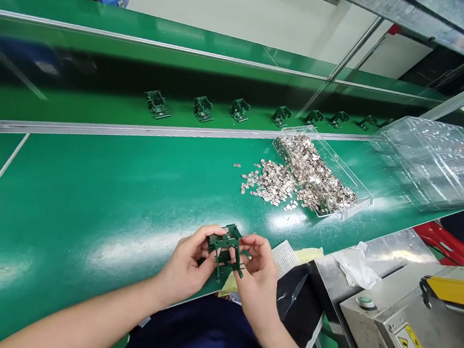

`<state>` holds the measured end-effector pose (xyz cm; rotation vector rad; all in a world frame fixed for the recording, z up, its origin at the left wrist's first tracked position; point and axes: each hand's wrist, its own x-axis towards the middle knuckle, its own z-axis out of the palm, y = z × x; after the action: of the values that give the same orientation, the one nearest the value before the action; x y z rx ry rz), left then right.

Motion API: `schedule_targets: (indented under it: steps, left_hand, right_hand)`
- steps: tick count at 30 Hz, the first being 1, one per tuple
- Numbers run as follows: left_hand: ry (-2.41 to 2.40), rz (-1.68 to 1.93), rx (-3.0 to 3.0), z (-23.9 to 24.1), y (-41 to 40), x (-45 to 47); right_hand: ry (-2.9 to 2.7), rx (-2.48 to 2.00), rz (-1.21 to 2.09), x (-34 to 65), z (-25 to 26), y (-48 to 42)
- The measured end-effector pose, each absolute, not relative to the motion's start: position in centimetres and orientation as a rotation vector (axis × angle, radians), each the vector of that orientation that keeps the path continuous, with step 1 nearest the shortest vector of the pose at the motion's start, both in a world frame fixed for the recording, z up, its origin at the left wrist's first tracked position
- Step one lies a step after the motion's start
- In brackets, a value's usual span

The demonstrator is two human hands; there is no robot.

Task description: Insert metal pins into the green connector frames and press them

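Note:
A dark green plastic frame (pixel 226 243) with open sides and thin legs is held between both hands above the table's near edge. My left hand (pixel 192 260) grips its left side, thumb and fingers closed around it. On the other side, my right hand (pixel 258 268) has its fingers closed on the frame, the thumb reaching toward its opening. Whether a small part is between the right fingertips I cannot tell. Beyond the hands lies a pile of small silvery metal pieces (pixel 274 182), spilling from a clear plastic tray (pixel 359 204) that holds many more.
Several similar green frames (pixel 241 110) stand in a row along the strip behind the metal rail (pixel 138 130). Stacked clear trays (pixel 440 160) stand at the right. A metal machine (pixel 402 319) with a warning label is at the lower right, near a white crumpled tissue (pixel 356 265).

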<state>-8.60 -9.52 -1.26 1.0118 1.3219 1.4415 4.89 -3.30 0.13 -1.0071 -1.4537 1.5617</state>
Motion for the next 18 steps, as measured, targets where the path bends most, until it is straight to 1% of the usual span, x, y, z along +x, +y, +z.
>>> schedule_targets:
  steps: [2,5,12,18]
  left_hand:
    - [1.312,1.445,1.010,-1.1,-9.5,-8.5]
    - [1.304,1.440,0.994,-0.7,-9.6,-8.1]
    - [1.276,1.377,1.005,-0.3,-9.5,-6.4]
    - [1.242,1.292,1.048,0.1,-9.2,-4.1]
  right_hand:
    - [-1.340,-0.992,1.696,5.0,0.0,-3.3]
    - [-1.219,-0.969,1.781,5.2,-0.2,-3.4]
    - [-1.076,-0.935,1.767,6.8,0.0,-4.1]
    - [-1.026,-0.952,1.683,9.5,0.9,-4.6]
